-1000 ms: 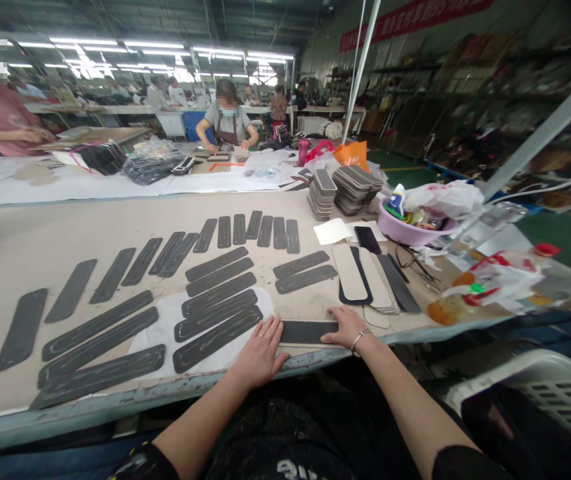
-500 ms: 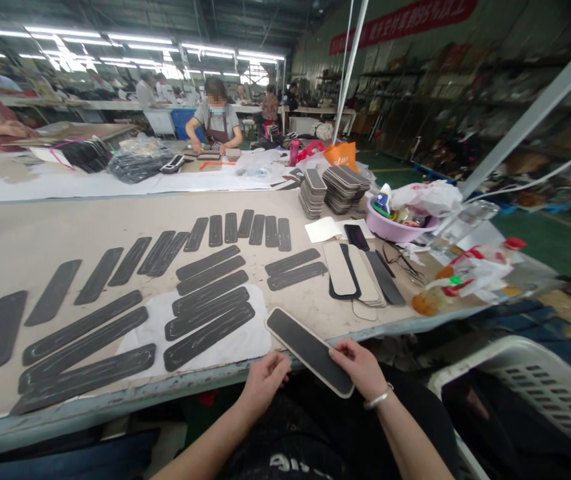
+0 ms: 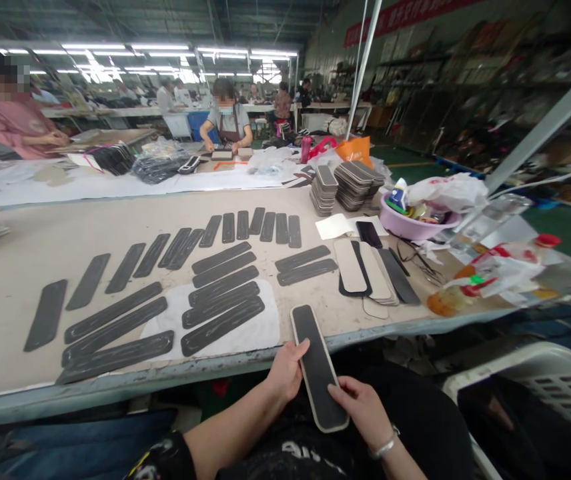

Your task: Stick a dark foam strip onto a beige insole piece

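Observation:
I hold a long rounded strip [image 3: 317, 365], black on top with a pale tan edge, off the table's near edge above my lap. My left hand [image 3: 285, 371] grips its left side with the thumb across the black face. My right hand [image 3: 360, 403] pinches its near end. Several similar black strips [image 3: 223, 325] lie in rows on the table [image 3: 25, 247], some on a white sheet [image 3: 265, 330]. A small pile of tan and black strips [image 3: 365, 270] lies just beyond my right hand.
Stacks of finished strips [image 3: 348, 187] and a pink bowl [image 3: 405, 227] of clutter stand at the far right, with bagged bottles [image 3: 490, 270] near the edge. A white slatted basket [image 3: 550, 400] sits at my lower right. Other people work at tables behind.
The strip lay flat on the table edge under both hands; I lifted it off, pulled it toward me and turned it to point lengthwise away from me.

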Demonstrator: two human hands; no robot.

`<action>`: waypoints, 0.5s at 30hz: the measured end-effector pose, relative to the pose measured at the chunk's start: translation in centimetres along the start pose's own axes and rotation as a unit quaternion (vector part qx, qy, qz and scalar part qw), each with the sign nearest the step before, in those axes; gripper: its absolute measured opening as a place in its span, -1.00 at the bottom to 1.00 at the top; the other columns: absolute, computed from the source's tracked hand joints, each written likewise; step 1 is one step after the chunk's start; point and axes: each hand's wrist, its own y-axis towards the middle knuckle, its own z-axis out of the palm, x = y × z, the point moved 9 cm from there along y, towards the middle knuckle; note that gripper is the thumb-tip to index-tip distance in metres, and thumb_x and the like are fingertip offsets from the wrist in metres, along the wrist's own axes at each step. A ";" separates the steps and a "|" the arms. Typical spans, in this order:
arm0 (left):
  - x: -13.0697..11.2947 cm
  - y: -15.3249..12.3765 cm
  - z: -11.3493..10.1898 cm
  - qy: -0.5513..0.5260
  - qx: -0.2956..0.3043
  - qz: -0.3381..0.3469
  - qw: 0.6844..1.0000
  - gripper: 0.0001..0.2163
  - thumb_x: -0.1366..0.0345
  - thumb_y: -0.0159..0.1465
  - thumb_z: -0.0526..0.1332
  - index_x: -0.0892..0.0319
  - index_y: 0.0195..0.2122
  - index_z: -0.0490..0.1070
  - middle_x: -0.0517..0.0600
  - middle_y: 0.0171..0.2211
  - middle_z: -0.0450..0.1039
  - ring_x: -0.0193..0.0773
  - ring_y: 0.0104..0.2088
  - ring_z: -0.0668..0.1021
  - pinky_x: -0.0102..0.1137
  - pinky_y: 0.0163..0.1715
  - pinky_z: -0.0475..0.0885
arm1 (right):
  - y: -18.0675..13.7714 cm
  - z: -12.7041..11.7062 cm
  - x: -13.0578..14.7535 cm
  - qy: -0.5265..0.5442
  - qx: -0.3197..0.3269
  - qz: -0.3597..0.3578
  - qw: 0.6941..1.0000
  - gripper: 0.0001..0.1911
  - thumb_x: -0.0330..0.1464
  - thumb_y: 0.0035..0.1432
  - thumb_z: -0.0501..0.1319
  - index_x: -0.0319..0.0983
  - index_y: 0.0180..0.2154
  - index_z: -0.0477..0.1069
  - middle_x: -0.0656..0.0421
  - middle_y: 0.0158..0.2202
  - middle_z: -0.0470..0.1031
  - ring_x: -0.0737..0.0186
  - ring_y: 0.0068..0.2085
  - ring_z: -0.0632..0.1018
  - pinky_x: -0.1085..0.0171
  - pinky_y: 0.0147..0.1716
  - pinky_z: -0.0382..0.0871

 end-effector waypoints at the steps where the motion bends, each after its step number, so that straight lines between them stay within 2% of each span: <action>1: -0.1 0.0 0.1 -0.003 0.000 0.010 1.000 -0.74 0.21 0.11 0.29 0.32 -0.30 0.39 0.09 -0.45 0.52 -0.22 -0.45 0.55 -0.31 -0.33 0.48 | -0.1 0.1 0.0 -0.014 0.001 -0.003 1.000 -0.63 -0.06 -0.02 0.23 -0.26 -0.40 0.49 0.13 -0.46 0.50 0.14 -0.40 0.49 0.26 -0.40 0.37; 6: -1.2 -0.7 1.3 0.003 0.017 0.041 0.999 -0.74 0.20 0.13 0.27 0.32 -0.27 0.40 0.09 -0.42 0.52 -0.21 -0.44 0.55 -0.30 -0.33 0.47 | -0.3 0.3 -0.1 -0.032 0.002 -0.014 0.999 -0.60 -0.04 0.00 0.20 -0.26 -0.40 0.49 0.12 -0.44 0.49 0.13 -0.38 0.48 0.26 -0.39 0.36; 10: -3.4 -1.1 2.5 0.006 0.042 0.076 0.996 -0.73 0.22 0.13 0.28 0.30 -0.22 0.41 0.12 -0.33 0.52 -0.18 -0.35 0.56 -0.31 -0.28 0.45 | -0.4 0.3 0.4 -0.073 -0.004 -0.044 0.996 -0.59 -0.03 0.02 0.17 -0.25 -0.43 0.50 0.13 -0.44 0.46 0.16 -0.38 0.45 0.28 -0.37 0.33; 13: -5.3 -0.6 2.3 0.003 0.028 0.110 0.994 -0.68 0.22 0.10 0.30 0.30 -0.17 0.40 0.12 -0.31 0.52 -0.18 -0.35 0.56 -0.32 -0.28 0.45 | -0.3 0.6 0.6 -0.108 0.001 -0.059 0.992 -0.59 -0.02 0.03 0.14 -0.23 -0.47 0.50 0.15 -0.46 0.41 0.19 -0.39 0.44 0.31 -0.39 0.31; 15: -6.1 0.1 1.7 -0.001 0.000 0.117 0.993 -0.66 0.21 0.06 0.33 0.32 -0.21 0.41 0.11 -0.37 0.53 -0.19 -0.40 0.56 -0.32 -0.31 0.45 | -0.3 0.8 0.3 -0.117 0.008 -0.058 0.991 -0.58 -0.01 0.04 0.13 -0.22 -0.48 0.49 0.16 -0.47 0.40 0.21 -0.40 0.44 0.33 -0.40 0.31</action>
